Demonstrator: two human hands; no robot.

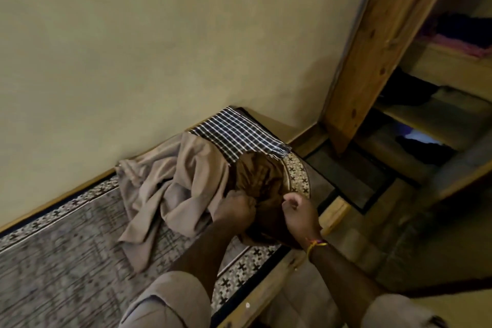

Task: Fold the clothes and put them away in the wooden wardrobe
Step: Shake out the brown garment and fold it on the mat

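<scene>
A dark brown garment (259, 173) lies bunched on the patterned rug near the wall. My left hand (237, 206) is closed on its near edge. My right hand (296, 208) is curled beside it with fingers closed; whether it grips the brown cloth I cannot tell. A crumpled beige garment (165, 189) lies just left of the brown one. A dark checked cloth (237, 133) lies flat behind them against the wall. The wooden wardrobe (378, 42) stands open at the right, with folded dark and pink clothes on its shelves (458, 34).
The patterned rug (66, 253) covers the floor at the left and runs to a wooden edge (266, 293) near my knees. A beige wall (159, 34) rises behind the clothes. A dark mat (351, 176) lies in front of the wardrobe.
</scene>
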